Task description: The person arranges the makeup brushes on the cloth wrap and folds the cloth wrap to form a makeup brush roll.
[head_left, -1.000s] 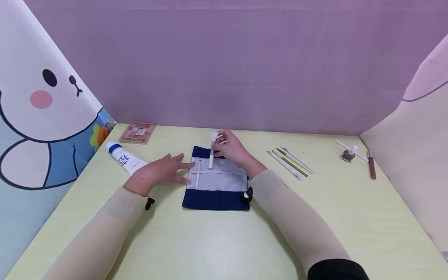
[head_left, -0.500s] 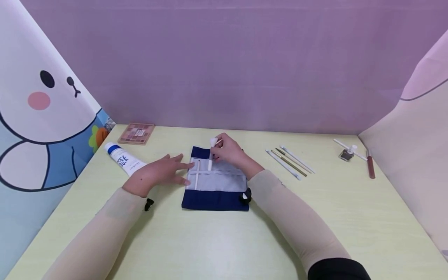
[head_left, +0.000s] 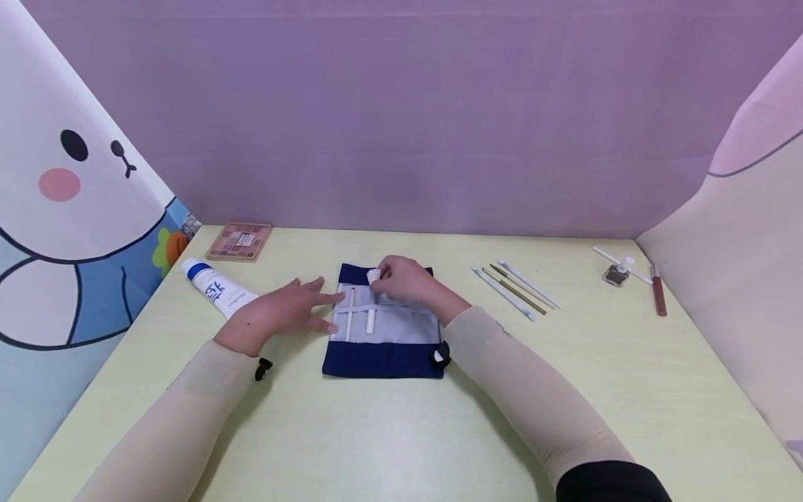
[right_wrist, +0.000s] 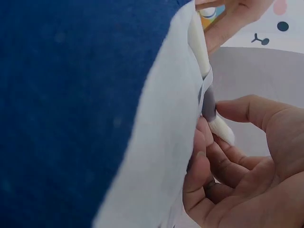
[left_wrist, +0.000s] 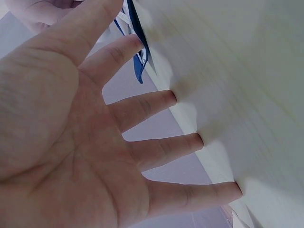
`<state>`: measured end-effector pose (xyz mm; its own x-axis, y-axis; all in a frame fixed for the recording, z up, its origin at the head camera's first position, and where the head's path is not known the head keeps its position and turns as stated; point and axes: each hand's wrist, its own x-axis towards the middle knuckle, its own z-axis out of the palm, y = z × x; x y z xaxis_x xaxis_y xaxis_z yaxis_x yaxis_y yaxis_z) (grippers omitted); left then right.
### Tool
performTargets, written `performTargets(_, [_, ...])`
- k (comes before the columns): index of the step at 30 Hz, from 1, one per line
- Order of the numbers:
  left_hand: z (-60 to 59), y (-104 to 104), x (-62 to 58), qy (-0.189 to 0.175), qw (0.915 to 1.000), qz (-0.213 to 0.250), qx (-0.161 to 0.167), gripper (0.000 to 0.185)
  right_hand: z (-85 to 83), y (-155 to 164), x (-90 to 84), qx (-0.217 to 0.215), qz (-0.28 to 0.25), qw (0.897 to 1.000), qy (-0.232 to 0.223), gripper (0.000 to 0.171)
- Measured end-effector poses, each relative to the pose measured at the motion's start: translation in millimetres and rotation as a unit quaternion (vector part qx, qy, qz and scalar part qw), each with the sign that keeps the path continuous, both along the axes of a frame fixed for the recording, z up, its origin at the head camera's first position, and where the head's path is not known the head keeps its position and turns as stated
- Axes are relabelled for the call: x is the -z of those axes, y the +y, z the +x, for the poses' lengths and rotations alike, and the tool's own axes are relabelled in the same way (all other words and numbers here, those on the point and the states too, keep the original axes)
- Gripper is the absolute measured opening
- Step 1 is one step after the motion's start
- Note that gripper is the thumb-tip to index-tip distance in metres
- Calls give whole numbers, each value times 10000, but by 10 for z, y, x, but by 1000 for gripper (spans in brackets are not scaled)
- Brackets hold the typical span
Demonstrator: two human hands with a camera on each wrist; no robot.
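A navy and pale grey cloth brush roll (head_left: 384, 359) lies unfolded on the table. My right hand (head_left: 408, 280) is over its upper part and pinches a makeup brush (head_left: 371, 321) by the grey ferrule, thumb against fingers. In the right wrist view the brush (right_wrist: 209, 102) has white bristles and a white handle that passes under the roll's elastic band (right_wrist: 205, 85). A thin white stick (head_left: 350, 314) sits under the band at the left. My left hand (head_left: 285, 310) is spread flat-fingered, its thumb and index finger at the roll's left edge; other fingertips touch the table.
A white and blue tube (head_left: 219, 289) lies beside the left wrist, with a pink makeup palette (head_left: 240, 242) behind it. Right of the roll lie several slim brushes (head_left: 511, 293). Farther right are a small glass bottle (head_left: 616, 275), a white stick and a brown-handled tool (head_left: 659, 296).
My right hand has moved down toward the roll, sliding the brush handle under the elastic band until it shows below it. The left hand keeps its place on the roll's edge.
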<state>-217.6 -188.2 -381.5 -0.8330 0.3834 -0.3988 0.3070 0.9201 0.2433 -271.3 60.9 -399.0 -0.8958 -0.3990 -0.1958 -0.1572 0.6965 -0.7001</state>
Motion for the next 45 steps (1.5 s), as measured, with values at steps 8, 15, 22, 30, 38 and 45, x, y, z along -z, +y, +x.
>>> performTargets(8, [0,6,11,-3,10000,11,32,77,87,-8,-34,-202,126,9997,-49,11])
performTargets(15, [-2,2,8,30,10000,10,59,76,122,-24,-54,-449,359,9981,221,13])
performTargets(22, [-1,-3,3,58,9999,-36,93,77,89,-63,-27,-808,474,9954,201,37])
performTargets(30, [-8,-4,14,31,10000,-55,72,77,115,-67,-49,-852,777,9929,286,26])
performTargets(38, [-8,-16,14,61,9999,31,114,77,153,-53,-84,-1022,845,9910,188,26])
performTargets(45, [-9,-12,23,63,9999,55,119,76,175,-52,-113,-1293,966,9868,123,33])
